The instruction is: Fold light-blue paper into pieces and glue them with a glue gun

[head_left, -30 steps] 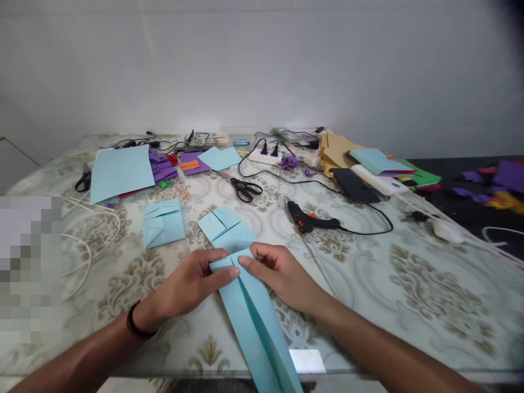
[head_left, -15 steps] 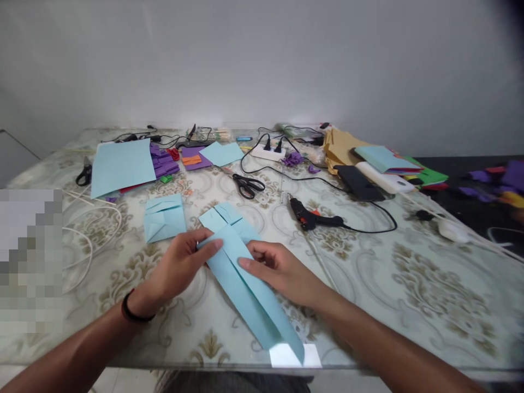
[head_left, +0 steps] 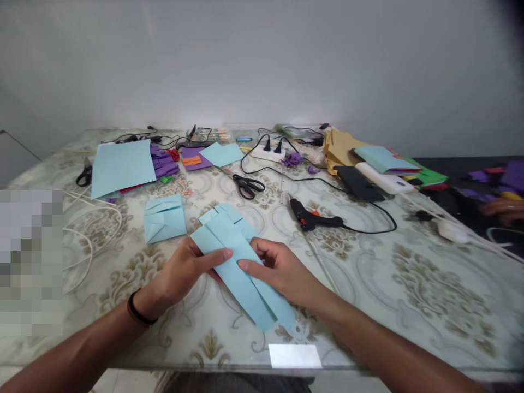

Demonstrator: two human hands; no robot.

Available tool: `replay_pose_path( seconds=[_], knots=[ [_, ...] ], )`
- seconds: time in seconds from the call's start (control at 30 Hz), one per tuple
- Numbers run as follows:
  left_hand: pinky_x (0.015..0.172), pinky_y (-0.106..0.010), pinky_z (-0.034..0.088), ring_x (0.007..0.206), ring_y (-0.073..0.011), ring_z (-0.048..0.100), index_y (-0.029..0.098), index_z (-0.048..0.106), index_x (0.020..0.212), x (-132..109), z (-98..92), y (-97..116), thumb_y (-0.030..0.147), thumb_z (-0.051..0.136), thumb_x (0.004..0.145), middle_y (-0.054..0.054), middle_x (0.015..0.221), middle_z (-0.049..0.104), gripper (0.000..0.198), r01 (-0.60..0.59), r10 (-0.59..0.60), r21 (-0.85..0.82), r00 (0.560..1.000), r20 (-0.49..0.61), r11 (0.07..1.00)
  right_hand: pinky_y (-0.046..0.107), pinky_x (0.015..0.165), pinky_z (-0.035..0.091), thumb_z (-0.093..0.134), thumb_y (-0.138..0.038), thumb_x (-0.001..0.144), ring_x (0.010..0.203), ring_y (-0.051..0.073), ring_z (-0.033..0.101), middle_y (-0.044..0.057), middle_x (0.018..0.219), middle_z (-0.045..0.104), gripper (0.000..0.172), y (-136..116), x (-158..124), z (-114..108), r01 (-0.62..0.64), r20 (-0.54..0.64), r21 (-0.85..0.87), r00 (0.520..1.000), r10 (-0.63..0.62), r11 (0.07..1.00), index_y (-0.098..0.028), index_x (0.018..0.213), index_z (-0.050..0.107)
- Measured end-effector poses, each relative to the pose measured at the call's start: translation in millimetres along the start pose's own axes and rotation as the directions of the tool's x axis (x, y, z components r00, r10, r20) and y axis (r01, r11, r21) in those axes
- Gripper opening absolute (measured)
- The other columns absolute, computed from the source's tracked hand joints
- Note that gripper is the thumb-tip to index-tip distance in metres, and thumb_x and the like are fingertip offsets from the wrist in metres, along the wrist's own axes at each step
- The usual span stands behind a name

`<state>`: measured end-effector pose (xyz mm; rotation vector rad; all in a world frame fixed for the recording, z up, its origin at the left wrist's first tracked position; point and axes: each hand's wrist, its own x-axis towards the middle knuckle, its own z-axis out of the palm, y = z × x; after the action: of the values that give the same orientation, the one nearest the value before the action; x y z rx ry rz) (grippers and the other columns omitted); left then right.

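Between both hands I hold a long folded strip of light-blue paper, tilted so that its far end points up and left. My left hand pinches its left edge, thumb on top and fingers beneath. On the opposite edge, my right hand grips with the thumb on the upper face and the other fingers partly hidden behind. Just beyond, partly covered by the strip, lies another piece of folded light-blue paper. A squarish folded light-blue paper piece rests to the left of my left hand.
Black scissors and a black hot glue gun lie beyond my hands. Behind are a white power strip, cables and purple paper pieces. A phone lies right. Another person's hand shows at the far right.
The strip's far end has moved up and left, and its near end has lifted away from the table edge. My left thumb has slid further onto it. Another person's hand has appeared at right.
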<state>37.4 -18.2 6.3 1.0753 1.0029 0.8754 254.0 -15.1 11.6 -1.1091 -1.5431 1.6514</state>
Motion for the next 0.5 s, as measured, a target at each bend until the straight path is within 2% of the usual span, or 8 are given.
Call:
replay_pose_path(
  seconds=[0.1, 0.2, 0.33, 0.5],
  knots=[
    [0.057, -0.024, 0.055, 0.064, -0.0164, 0.067, 0.014, 0.076, 0.089, 0.4, 1.3, -2.9, 0.039, 0.080, 0.085, -0.003, 0.075, 0.076, 0.026, -0.033, 0.036, 0.053, 0.998, -0.045, 0.998, 0.024, 0.054, 0.032, 0.079, -0.058, 0.080, 0.061, 0.010, 0.039, -0.006, 0.069, 0.041, 0.050, -0.3, -0.9, 0.3, 0.002, 0.029, 0.009, 1.000, -0.002, 1.000, -0.020, 0.072, 0.048],
    [0.047, -0.022, 0.050, 0.050, -0.0128, 0.061, 0.013, 0.073, 0.076, 2.8, -3.5, 0.0, 0.042, 0.078, 0.086, -0.002, 0.063, 0.072, 0.030, -0.031, 0.036, 0.110, 0.998, -0.049, 0.993, 0.024, 0.052, 0.029, 0.069, -0.061, 0.089, 0.059, 0.011, 0.037, -0.006, 0.067, 0.040, 0.046, -1.4, -0.9, -1.1, 0.005, 0.050, -0.005, 0.999, -0.005, 1.000, -0.020, 0.076, 0.054],
    [0.041, -0.021, 0.046, 0.040, -0.0117, 0.057, 0.013, 0.069, 0.064, 5.2, -9.5, 4.3, 0.044, 0.073, 0.090, -0.002, 0.049, 0.065, 0.042, -0.020, 0.024, 0.141, 0.999, -0.027, 0.990, 0.024, 0.057, 0.037, 0.070, -0.059, 0.090, 0.064, 0.012, 0.048, -0.003, 0.074, 0.055, 0.040, -2.3, 0.0, -2.7, 0.023, 0.036, 0.033, 0.999, -0.024, 0.999, -0.019, 0.089, 0.063],
    [0.043, -0.021, 0.049, 0.041, -0.0128, 0.061, 0.012, 0.070, 0.066, 5.0, -8.2, 5.7, 0.044, 0.074, 0.090, -0.003, 0.051, 0.067, 0.040, 0.027, -0.027, 0.131, 1.000, 0.001, 0.991, 0.025, 0.060, 0.043, 0.073, -0.054, 0.089, 0.067, 0.013, 0.055, 0.000, 0.081, 0.065, 0.036, 0.1, -0.3, -1.6, 0.011, 0.013, 0.027, 1.000, -0.012, 1.000, -0.019, 0.094, 0.064]
  ],
)
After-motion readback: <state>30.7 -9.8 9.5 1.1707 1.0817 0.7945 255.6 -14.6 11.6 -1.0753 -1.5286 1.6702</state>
